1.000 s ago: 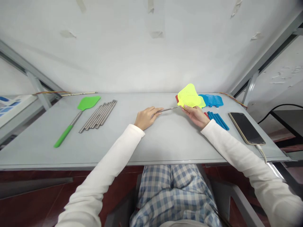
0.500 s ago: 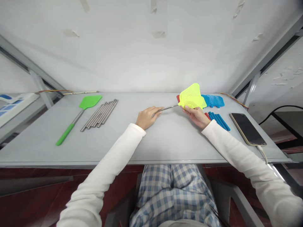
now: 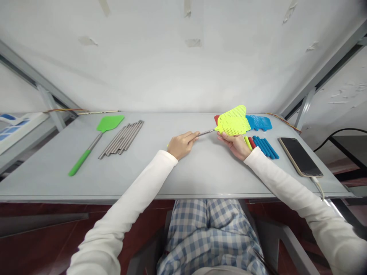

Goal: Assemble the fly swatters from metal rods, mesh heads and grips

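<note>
A yellow fly swatter with a mesh head and thin metal shaft is held between my two hands above the table. My left hand is closed around the lower shaft, with a small bit of yellow showing at its outer side. Most of that end is hidden in the palm. Near the neck, my right hand pinches the lower edge of the head, thumb on top. Behind the head lie blue swatter heads and part of a red one. Beside my right wrist are blue handles, a red one and a yellow one.
On the left of the grey table lie a green fly swatter and several metal tubes. A phone with a cable plugged in rests at the right. The white wall stands behind the table.
My left hand has shifted slightly right along the shaft and closed more around it. The yellow head has turned and dipped a little. A yellow handle now shows beside my right hand.
</note>
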`<action>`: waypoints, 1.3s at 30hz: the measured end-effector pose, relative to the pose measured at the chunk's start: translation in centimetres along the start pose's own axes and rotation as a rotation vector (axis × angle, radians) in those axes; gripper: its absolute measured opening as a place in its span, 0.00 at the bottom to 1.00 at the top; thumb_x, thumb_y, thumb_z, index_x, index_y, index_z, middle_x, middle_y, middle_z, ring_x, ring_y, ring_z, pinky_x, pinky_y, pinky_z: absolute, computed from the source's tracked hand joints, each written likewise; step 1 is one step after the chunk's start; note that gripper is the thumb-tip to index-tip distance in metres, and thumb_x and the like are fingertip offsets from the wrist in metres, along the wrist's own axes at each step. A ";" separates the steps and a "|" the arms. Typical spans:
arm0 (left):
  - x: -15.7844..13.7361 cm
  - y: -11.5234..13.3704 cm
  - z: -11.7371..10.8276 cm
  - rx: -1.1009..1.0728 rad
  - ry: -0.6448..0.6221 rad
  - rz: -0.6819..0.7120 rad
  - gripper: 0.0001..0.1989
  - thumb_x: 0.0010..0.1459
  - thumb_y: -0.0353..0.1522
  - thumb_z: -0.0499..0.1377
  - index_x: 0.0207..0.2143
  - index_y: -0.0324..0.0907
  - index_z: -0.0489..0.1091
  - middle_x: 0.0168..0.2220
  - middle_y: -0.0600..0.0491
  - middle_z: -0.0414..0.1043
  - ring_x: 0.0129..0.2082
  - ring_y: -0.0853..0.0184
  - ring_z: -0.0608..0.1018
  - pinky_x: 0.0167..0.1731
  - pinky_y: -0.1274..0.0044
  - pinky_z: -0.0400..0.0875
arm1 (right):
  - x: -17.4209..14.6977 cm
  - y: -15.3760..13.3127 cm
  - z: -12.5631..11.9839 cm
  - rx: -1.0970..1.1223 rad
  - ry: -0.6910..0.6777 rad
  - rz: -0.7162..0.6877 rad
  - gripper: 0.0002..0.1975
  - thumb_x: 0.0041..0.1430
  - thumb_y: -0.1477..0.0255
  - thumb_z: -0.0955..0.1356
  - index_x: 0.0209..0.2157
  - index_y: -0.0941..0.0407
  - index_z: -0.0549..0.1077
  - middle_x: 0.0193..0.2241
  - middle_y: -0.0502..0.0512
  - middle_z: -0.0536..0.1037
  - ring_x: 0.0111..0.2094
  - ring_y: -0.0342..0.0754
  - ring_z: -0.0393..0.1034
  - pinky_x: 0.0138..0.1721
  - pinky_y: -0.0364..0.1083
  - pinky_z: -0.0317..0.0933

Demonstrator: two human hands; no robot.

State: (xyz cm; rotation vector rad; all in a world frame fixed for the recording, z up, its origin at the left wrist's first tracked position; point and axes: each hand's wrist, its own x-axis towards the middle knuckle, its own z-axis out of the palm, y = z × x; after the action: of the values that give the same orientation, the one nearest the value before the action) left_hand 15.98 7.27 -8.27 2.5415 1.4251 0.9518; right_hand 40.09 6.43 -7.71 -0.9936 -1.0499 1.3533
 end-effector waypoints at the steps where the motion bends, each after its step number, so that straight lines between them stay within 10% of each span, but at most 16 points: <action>1: 0.0 0.0 0.0 -0.005 -0.001 -0.001 0.20 0.68 0.40 0.47 0.51 0.47 0.75 0.34 0.49 0.76 0.33 0.67 0.76 0.28 0.78 0.62 | -0.1 0.0 0.0 0.004 0.001 0.005 0.30 0.43 0.63 0.78 0.51 0.47 0.74 0.50 0.52 0.78 0.53 0.54 0.72 0.57 0.55 0.67; 19: 0.3 0.7 -0.7 -0.029 0.010 -0.053 0.17 0.67 0.39 0.49 0.50 0.47 0.73 0.46 0.51 0.79 0.40 0.66 0.79 0.34 0.78 0.66 | 0.1 -0.7 0.3 -0.011 -0.107 -0.009 0.20 0.47 0.58 0.77 0.40 0.54 0.79 0.47 0.57 0.80 0.49 0.52 0.75 0.57 0.53 0.67; 24: -0.4 0.3 -2.9 -0.042 0.136 -0.167 0.17 0.67 0.40 0.50 0.49 0.45 0.73 0.44 0.50 0.79 0.37 0.67 0.78 0.36 0.79 0.66 | 0.3 -0.6 -0.1 -0.080 -0.162 0.062 0.23 0.48 0.56 0.76 0.43 0.54 0.76 0.45 0.59 0.80 0.44 0.50 0.76 0.43 0.51 0.71; 32: -6.4 -9.4 -11.7 0.261 0.532 -0.657 0.16 0.64 0.41 0.52 0.49 0.45 0.68 0.29 0.53 0.73 0.30 0.63 0.72 0.33 0.74 0.61 | 0.8 0.1 -0.9 -0.173 -0.177 0.120 0.17 0.47 0.61 0.76 0.35 0.55 0.75 0.31 0.52 0.77 0.30 0.42 0.69 0.31 0.44 0.64; 39: -11.1 -18.2 -15.7 0.434 0.378 -0.926 0.09 0.57 0.37 0.53 0.36 0.42 0.66 0.28 0.48 0.69 0.39 0.53 0.72 0.39 0.65 0.62 | 1.0 0.3 -1.0 -0.238 -0.212 0.127 0.17 0.46 0.60 0.75 0.34 0.55 0.74 0.29 0.50 0.76 0.28 0.41 0.67 0.31 0.44 0.61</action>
State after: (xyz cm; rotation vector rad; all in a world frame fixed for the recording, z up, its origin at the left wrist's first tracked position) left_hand -10.39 5.28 -7.39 1.5151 2.7701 1.0021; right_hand 40.93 7.49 -8.28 -1.1246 -1.3503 1.4853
